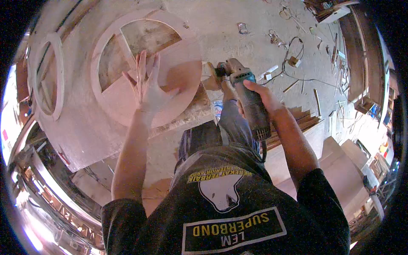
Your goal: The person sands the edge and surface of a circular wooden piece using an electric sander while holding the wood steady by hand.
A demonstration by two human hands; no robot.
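Observation:
My left hand (148, 83) lies with fingers spread over a round pale wooden panel (187, 63), which has wedge-shaped openings cut through its upper and left parts. Wrapped in my right hand (264, 97) is an angle grinder (250, 100) with a teal and grey body. Its head points up and left, just off the right edge of the panel. The far side of my right hand's grip is hidden behind the tool. Beneath the round panel is a large flat board (85, 142).
An oval wooden frame (58, 80) is at the far left. Across the floor (250, 46) to the right lie a cord (314, 80), wood scraps and a small block (294, 62). Wooden boards (306, 138) stand beside my right forearm.

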